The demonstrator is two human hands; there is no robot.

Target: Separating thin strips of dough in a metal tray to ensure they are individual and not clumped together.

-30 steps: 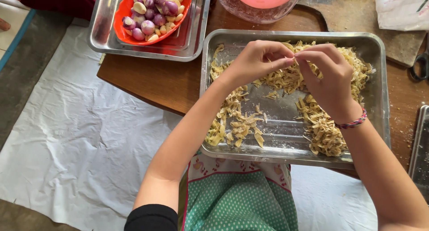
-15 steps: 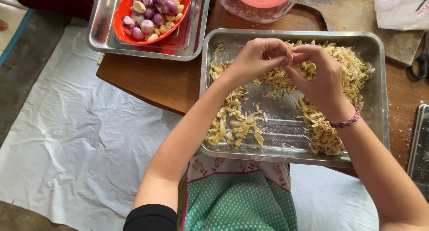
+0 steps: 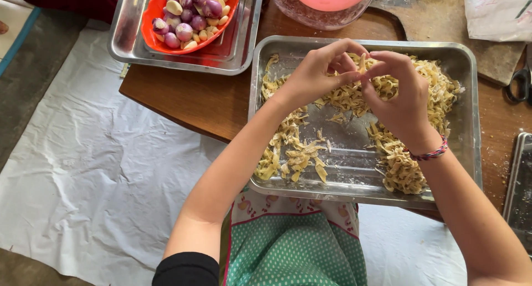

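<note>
A steel tray [image 3: 468, 153] on a wooden table holds pale yellow dough strips [image 3: 402, 167], heaped along the right side and scattered at the lower left. My left hand [image 3: 316, 73] and my right hand [image 3: 396, 95] meet above the tray's upper middle. Both pinch one small dough strip [image 3: 362, 62] between their fingertips, held upright over the pile.
A second steel tray [image 3: 233, 48] at the upper left carries an orange bowl [image 3: 155, 9] of shallots and garlic cloves. A glass bowl with pink contents [image 3: 332, 1] stands behind. Scissors [image 3: 521, 81] lie at the right edge, another tray edge [image 3: 518, 181] below them. White sheeting [image 3: 83, 169] covers the floor.
Both hands have stayed over the tray's upper middle, working the strip; my right hand's fingers have closed in toward my left hand's fingertips.
</note>
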